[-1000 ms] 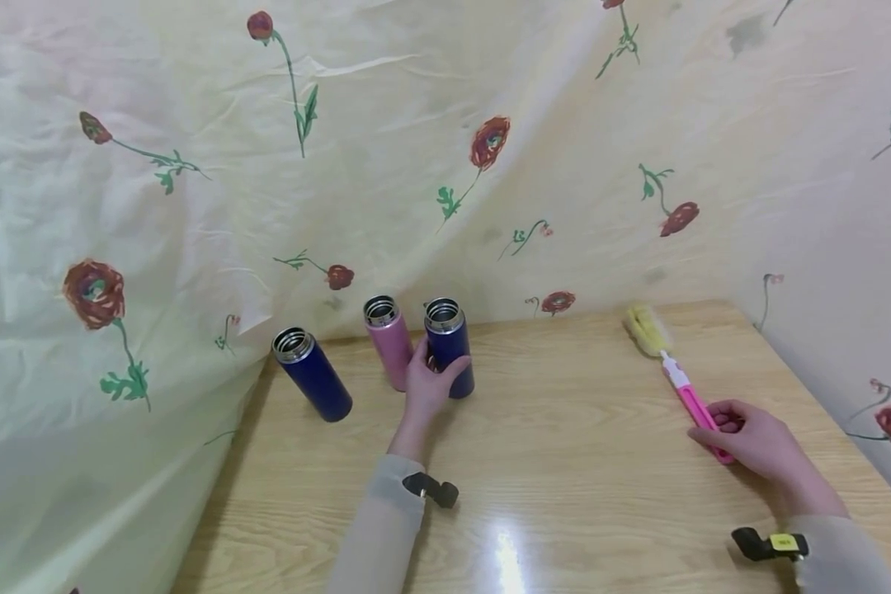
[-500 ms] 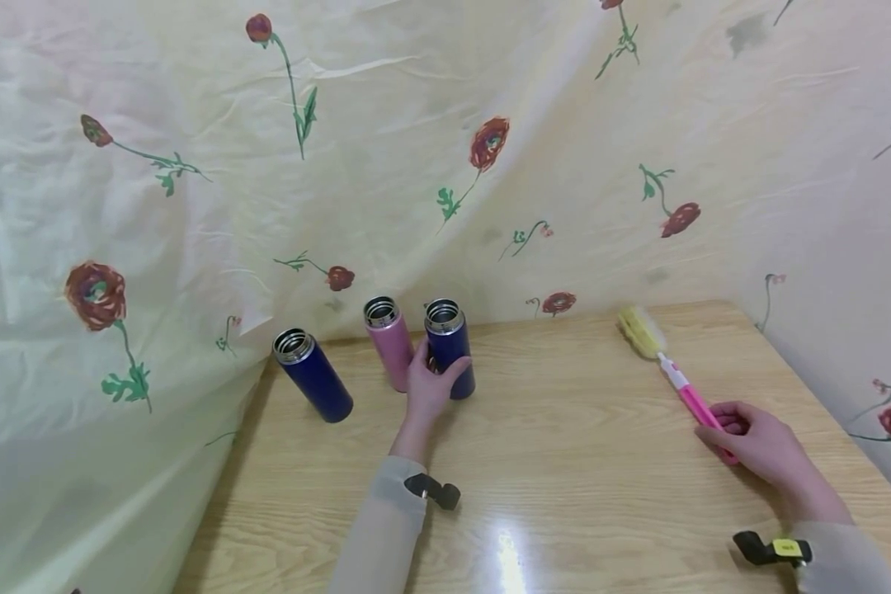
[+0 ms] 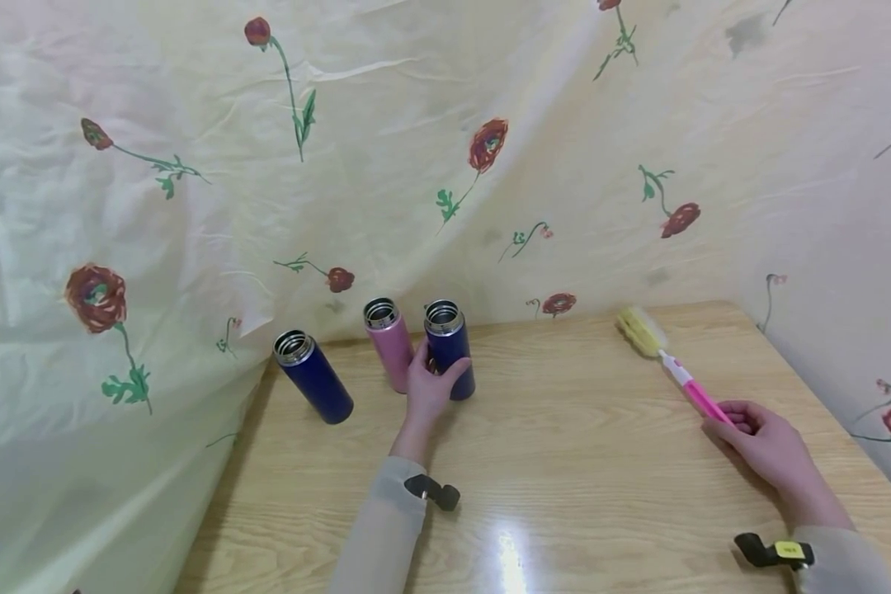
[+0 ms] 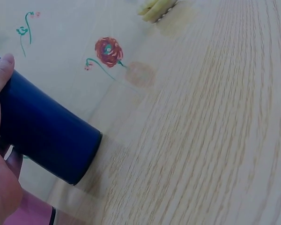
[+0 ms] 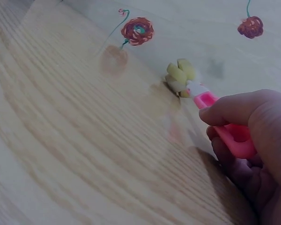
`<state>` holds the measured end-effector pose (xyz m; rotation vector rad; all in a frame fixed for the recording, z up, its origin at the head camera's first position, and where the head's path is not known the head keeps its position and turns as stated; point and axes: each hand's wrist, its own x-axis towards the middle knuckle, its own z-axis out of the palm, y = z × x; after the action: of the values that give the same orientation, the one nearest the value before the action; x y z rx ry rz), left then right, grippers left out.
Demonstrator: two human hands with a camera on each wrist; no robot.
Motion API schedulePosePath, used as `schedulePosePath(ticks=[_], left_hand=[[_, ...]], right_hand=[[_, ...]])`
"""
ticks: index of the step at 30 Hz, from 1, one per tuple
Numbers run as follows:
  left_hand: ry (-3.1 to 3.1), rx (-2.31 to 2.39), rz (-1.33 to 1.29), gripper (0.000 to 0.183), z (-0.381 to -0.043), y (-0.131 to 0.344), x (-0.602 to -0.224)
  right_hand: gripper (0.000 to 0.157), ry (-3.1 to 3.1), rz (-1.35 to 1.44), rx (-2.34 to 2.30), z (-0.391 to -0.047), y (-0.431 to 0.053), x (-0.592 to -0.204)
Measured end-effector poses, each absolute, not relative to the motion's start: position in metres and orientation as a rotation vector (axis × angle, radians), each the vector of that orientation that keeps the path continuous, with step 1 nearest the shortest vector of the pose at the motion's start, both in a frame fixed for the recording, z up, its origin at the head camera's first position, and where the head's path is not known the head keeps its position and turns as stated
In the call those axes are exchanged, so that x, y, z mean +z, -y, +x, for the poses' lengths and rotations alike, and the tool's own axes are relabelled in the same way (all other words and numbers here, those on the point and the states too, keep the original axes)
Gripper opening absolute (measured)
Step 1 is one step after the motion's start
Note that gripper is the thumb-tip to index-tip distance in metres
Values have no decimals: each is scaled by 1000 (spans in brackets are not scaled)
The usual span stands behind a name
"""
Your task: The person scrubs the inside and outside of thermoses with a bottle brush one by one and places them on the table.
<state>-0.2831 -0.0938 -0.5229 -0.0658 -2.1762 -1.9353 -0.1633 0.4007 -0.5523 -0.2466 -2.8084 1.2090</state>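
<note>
My left hand (image 3: 428, 388) grips an open-topped dark blue bottle (image 3: 451, 346), thumb on its right side and fingers on its left. In the left wrist view the bottle (image 4: 47, 126) slants across the frame, its base close over the wood. Just left of that hand is a pink bottle (image 3: 391, 346), also uncapped. At the right, my right hand (image 3: 761, 441) holds a bottle brush by its pink handle (image 3: 705, 403); the yellow sponge head (image 3: 641, 332) points away toward the back. The right wrist view shows thumb and fingers curled round the handle (image 5: 227, 133).
A second dark blue bottle (image 3: 315, 379), without a lid, stands farther left on the wooden table (image 3: 564, 462). Pale flowered cloth (image 3: 386, 148) hangs behind the table and along both sides. Light glares off the table near the front.
The right hand has shifted slightly to the right along the pink handle, and the brush head has swung a little left. The left hand and the bottles stay in place.
</note>
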Motion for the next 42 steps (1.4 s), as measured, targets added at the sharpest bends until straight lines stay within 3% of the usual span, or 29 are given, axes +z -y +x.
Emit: schedulePosePath(ticks=[12, 20, 33, 42], left_hand=[[2187, -1935, -65, 87, -284, 94, -522], [2185, -1928, -79, 84, -284, 94, -523], [2185, -1937, -76, 84, -283, 94, -524], [2168, -1941, -87, 82, -283, 95, -523]], right_hand=[[54, 2681, -336, 1362, -161, -402, -554], [16, 2253, -637, 1786, -159, -402, -549], [22, 1572, -722, 1950, -160, -384, -526], [26, 1279, -413, 1940, -168, -362, -514]])
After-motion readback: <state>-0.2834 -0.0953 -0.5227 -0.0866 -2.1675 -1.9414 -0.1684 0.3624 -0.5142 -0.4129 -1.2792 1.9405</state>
